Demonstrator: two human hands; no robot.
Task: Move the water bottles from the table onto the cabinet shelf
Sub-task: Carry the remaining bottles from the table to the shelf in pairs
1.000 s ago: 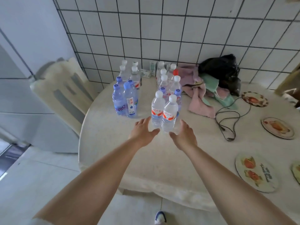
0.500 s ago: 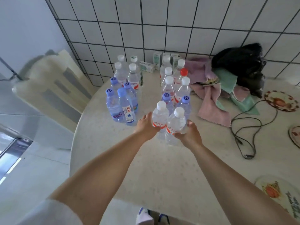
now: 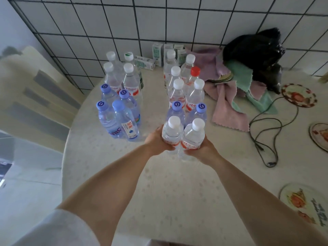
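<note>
Head view shows the task barely begun: every bottle is on the table (image 3: 124, 183), no cabinet shelf is in sight, and all of the carrying seems left to do. Left hand (image 3: 157, 141) grips the near left bottle (image 3: 172, 134) and right hand (image 3: 204, 150) grips the near right bottle (image 3: 193, 137), both clear plastic, white-capped, red-labelled, upright, touching, fronting the right cluster (image 3: 184, 89); another cluster (image 3: 120, 102) stands left.

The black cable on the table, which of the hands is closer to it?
The right hand. It grips a white-capped clear bottle just left of the black cable. The left hand holds the neighbouring white-capped bottle, farther from the cable.
</note>
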